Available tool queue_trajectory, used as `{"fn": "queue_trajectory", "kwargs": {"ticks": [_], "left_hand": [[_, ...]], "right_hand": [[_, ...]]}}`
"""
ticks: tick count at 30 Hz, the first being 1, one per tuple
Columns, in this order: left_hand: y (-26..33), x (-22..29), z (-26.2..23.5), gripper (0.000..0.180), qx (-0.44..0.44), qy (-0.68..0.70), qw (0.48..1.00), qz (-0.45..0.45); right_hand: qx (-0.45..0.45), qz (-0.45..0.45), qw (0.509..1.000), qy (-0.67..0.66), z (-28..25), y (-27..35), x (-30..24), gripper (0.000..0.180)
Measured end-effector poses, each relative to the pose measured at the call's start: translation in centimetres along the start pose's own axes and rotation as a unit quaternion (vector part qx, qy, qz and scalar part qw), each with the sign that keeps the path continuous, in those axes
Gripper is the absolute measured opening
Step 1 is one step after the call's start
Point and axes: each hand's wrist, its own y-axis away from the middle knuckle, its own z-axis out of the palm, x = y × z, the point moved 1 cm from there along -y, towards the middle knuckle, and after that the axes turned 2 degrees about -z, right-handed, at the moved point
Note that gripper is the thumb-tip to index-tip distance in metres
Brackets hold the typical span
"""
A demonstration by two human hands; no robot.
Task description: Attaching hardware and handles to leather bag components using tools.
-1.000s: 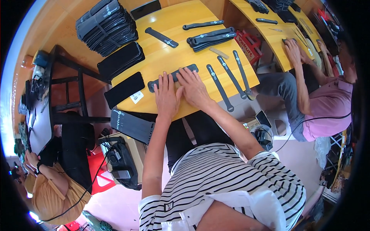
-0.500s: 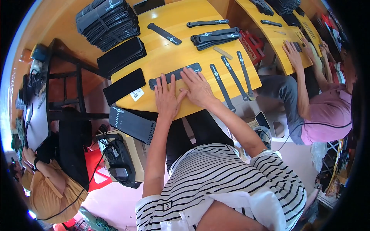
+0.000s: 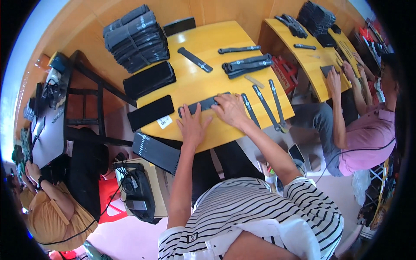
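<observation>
Black and flat, the long strip (image 3: pixel 203 104) lies across the near part of the yellow table (image 3: pixel 216 41), just where it lay a second ago. Your hands have hardly moved since then; they press on it as before, so the strip is being held flat rather than lifted or shifted. Your left hand (image 3: pixel 192 125) lies with fingers spread at the strip's near edge, fingertips touching it towards its left end. Your right hand (image 3: pixel 231 109) lies palm-down over its right end. Neither hand grips anything. Three slimmer black strips (image 3: pixel 264 106) lie just right of your right hand.
</observation>
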Motion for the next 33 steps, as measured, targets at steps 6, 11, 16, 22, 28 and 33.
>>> {"fn": "queue_trajectory", "kwargs": {"ticks": [6,11,16,22,28,33], "left_hand": [[1.3,1.5,-2.4,0.059,0.167,0.143,0.974,0.046],[2.5,1.4,-4.0,0.034,0.177,0.242,0.952,0.061],[2.7,1.2,-3.0,0.025,0.170,0.284,0.942,0.057],[2.0,0.4,-4.4,0.021,0.138,0.405,0.904,0.011],[2.5,-1.6,-9.8,0.056,0.221,0.461,0.859,0.019],[4.2,-1.5,-9.1,0.050,-0.098,0.531,0.841,0.012]], "right_hand": [[0.148,0.034,0.984,-0.095,0.9,-10.5,2.1,0.026],[0.134,0.181,0.973,0.050,4.3,-16.3,3.1,0.024],[0.093,0.258,0.962,0.019,5.5,-18.8,2.8,0.023],[0.145,0.172,0.962,-0.152,1.3,-15.6,2.4,0.017],[0.022,-0.029,0.954,-0.299,-8.9,-3.6,0.4,0.020],[-0.213,0.035,0.872,-0.440,-10.0,2.1,0.1,0.017]]}}
